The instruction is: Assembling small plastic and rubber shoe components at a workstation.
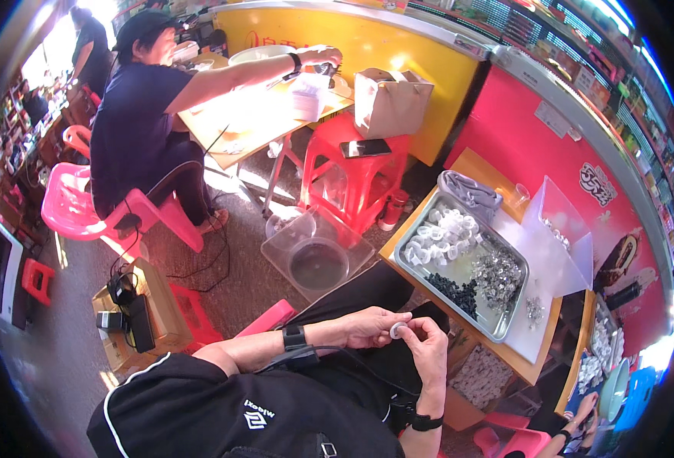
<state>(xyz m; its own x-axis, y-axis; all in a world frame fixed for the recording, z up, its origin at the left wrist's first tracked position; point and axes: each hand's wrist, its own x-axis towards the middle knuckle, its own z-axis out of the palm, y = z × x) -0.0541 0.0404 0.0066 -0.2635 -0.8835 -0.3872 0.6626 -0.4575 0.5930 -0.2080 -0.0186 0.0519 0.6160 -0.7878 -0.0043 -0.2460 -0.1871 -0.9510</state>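
Above my lap, my two hands meet around a small white ring-shaped plastic part [396, 330]. My right hand [429, 348] pinches it between thumb and fingers. My left hand [369, 328] is closed, its fingertips together right beside the part; whatever they hold is too small to tell. Just beyond my hands, a metal tray [514, 324] rests on a wooden table [532, 370]. In it lie separate heaps of white plastic ring parts [445, 235], small black pieces [453, 295] and clear or metallic small pieces [497, 278].
A translucent bin [562, 237] and a folded grey cloth [468, 192] sit by the tray. A red stool [356, 172] carries a phone [365, 148] and a bag [392, 103]. One co-worker [142, 114] reaches over another table; another's hands [581, 420] show lower right. A cardboard box [161, 305] stands left.
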